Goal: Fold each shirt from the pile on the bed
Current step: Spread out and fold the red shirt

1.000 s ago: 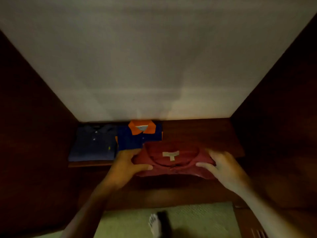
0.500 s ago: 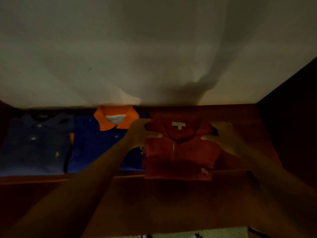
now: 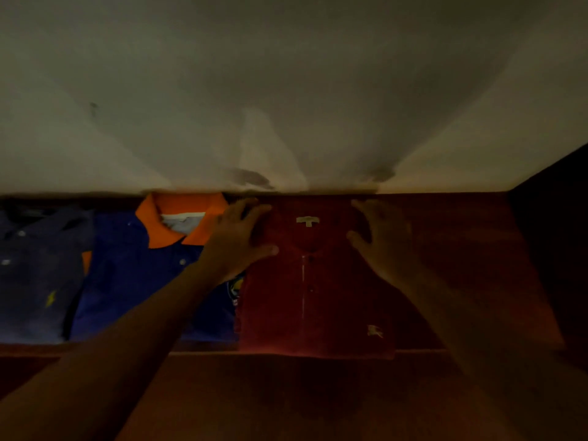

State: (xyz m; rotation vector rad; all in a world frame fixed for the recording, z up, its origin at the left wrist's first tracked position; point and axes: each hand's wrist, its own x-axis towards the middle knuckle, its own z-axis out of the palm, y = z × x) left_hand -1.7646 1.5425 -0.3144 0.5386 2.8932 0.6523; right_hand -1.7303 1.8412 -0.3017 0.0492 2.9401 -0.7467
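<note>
Where it lies folded and face up, the red shirt (image 3: pixel 313 307) occupies the wooden shelf (image 3: pixel 461 249), collar end close to the pale wall (image 3: pixel 286 90) and hem at the shelf's front lip. Its neck label (image 3: pixel 307 220), button placket and chest logo (image 3: pixel 374 331) are visible.

The left hand (image 3: pixel 237 240) lies flat on the shirt's left shoulder, fingers straight and spread, thumb out across the fabric, gripping nothing. The right hand (image 3: pixel 386 240) sits over the right shoulder, fingers spread and only slightly bent, also gripping nothing. In this dim light, firm contact there cannot be confirmed.

Just left of the red shirt is a folded blue shirt (image 3: pixel 136 281) with an orange collar (image 3: pixel 178 211). The red edge seems to overlap the blue one, partly covering a badge. A folded navy shirt (image 3: pixel 31 275) lies at the far left, touching the blue.

Judged stage: the folded garment is set down and is being squared in the row.

Risks:
- The hem appears to reach or pass the lip, so fingers dragging toward the person could pull the shirt off the shelf.
- Uneven pressure could loosen the tucked sides.
- The left hand borders the orange collar and could skew that fold.
</note>
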